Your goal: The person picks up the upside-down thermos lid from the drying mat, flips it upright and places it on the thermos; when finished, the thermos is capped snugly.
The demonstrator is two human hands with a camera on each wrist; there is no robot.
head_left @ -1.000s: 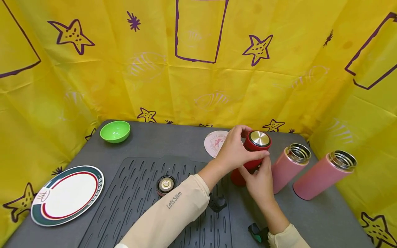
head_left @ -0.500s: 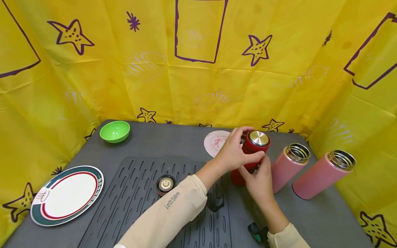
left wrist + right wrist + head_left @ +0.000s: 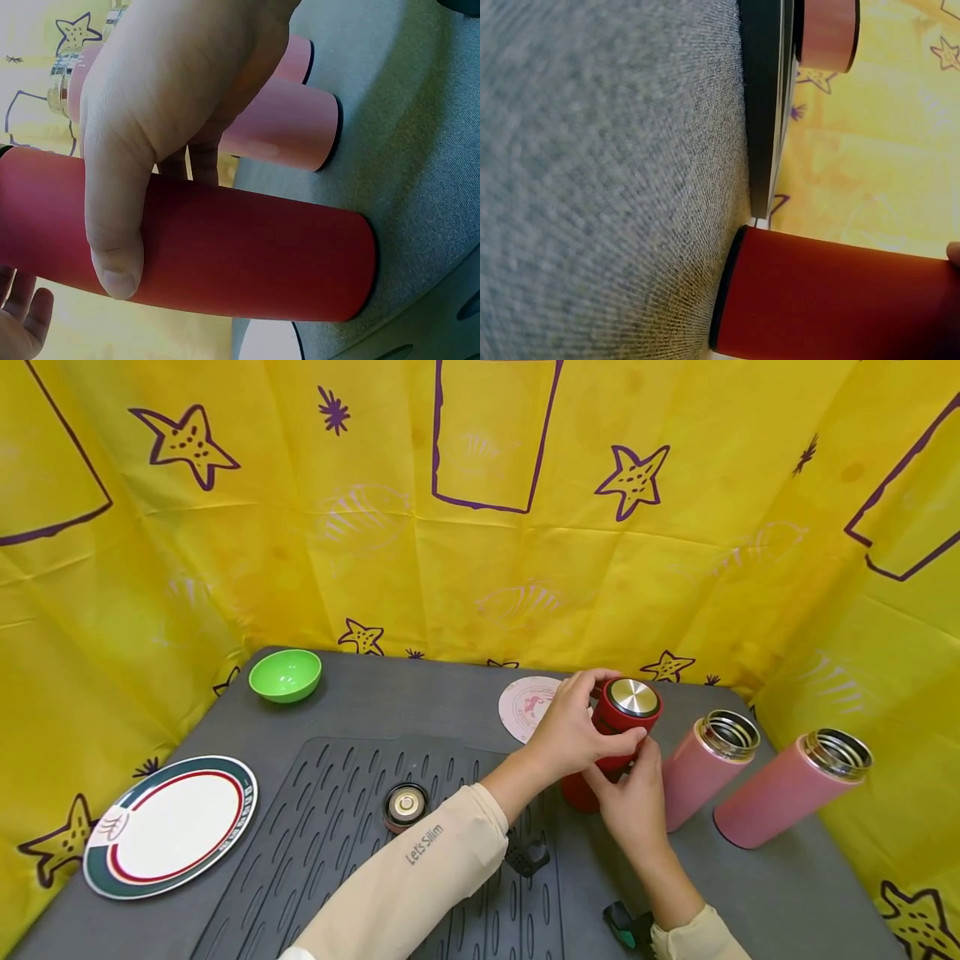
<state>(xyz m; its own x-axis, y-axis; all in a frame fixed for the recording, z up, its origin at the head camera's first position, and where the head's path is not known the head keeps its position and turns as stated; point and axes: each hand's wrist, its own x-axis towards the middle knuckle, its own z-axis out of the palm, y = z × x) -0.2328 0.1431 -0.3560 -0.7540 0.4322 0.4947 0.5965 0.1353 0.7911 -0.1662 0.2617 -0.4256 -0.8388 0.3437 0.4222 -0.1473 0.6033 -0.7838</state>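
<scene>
A red insulated bottle (image 3: 577, 792) stands on the grey table with a silver-topped lid (image 3: 633, 697) in place. Around the lid end, my left hand (image 3: 562, 731) has its thumb in front and its fingers at the far side. Below it, my right hand (image 3: 632, 806) grips the bottle's body; the left wrist view shows that thumb (image 3: 116, 247) lying across the red body (image 3: 255, 247). Fingertips (image 3: 26, 315) of my left hand appear at that view's lower left. In the right wrist view, the bottle's base (image 3: 780, 292) rests on the table.
Two pink bottles without lids stand to the right, one nearer (image 3: 701, 777) and one farther (image 3: 787, 797). An upturned lid (image 3: 406, 806) lies on a ribbed dark mat (image 3: 322, 843). A pink round coaster (image 3: 517, 706), green bowl (image 3: 285, 677) and white plate (image 3: 176, 827) lie around.
My left hand has turned slightly clockwise around the lid end: its thumb has shifted left and its fingers right. The right hand still grips the body. The head view has shifted slightly.
</scene>
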